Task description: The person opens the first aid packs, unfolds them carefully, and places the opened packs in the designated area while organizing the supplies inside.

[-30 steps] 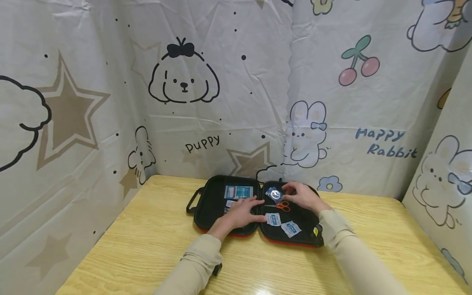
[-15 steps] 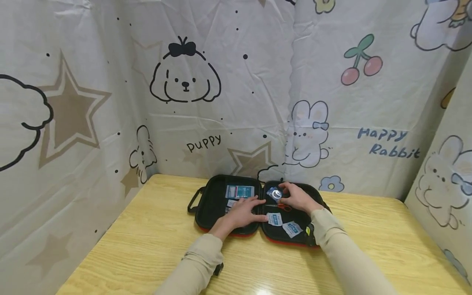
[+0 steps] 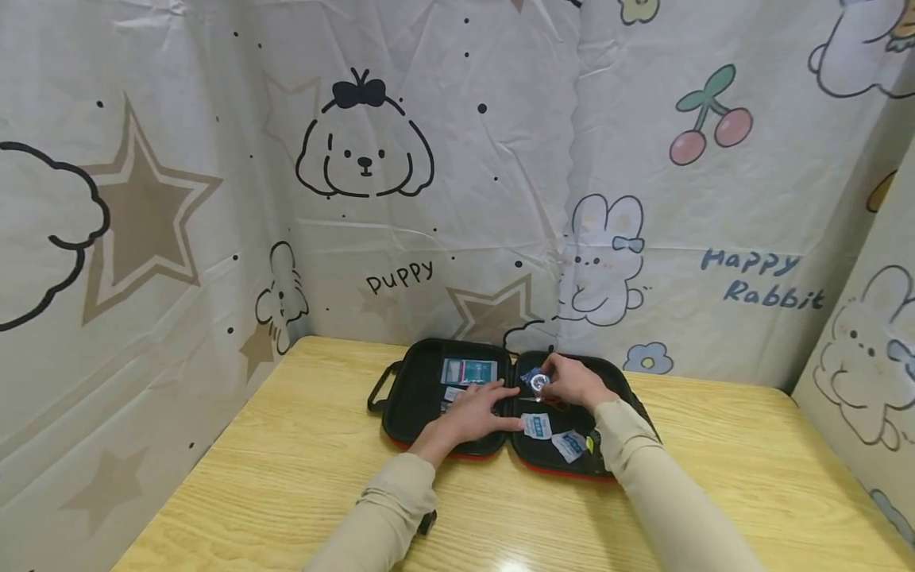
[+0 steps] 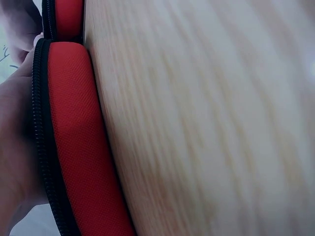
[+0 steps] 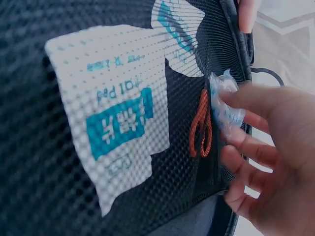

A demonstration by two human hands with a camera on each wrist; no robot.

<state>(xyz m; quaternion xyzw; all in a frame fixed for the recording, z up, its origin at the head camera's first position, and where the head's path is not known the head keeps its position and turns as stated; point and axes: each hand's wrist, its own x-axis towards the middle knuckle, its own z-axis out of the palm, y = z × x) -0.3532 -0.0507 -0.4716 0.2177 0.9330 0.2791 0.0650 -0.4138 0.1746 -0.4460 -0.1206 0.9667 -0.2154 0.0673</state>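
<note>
A zip case (image 3: 413,396), red outside and black inside, lies unfolded on the table. My right hand (image 3: 576,383) pinches a small clear plastic packet (image 5: 226,109) with blue print between thumb and fingers, over the right half. Under mesh there lie orange-handled scissors (image 5: 201,132) and two white alcohol pad sachets (image 5: 115,110); in the head view the hand partly hides the scissors. My left hand (image 3: 468,413) rests across the left half near the hinge, fingers extended. In the left wrist view it lies against the zipped edge of the red shell (image 4: 81,123).
A blue-and-white packet (image 3: 469,371) and smaller items lie in the case's left half, partly under the left hand. A black carry handle (image 3: 382,388) sticks out at left. The wooden table (image 3: 286,477) meets a printed cloth (image 3: 400,238) behind.
My right hand has moved left and slightly down over the right half, now covering more of the scissors, and the clear packet has shifted with it. The left hand stays in place.
</note>
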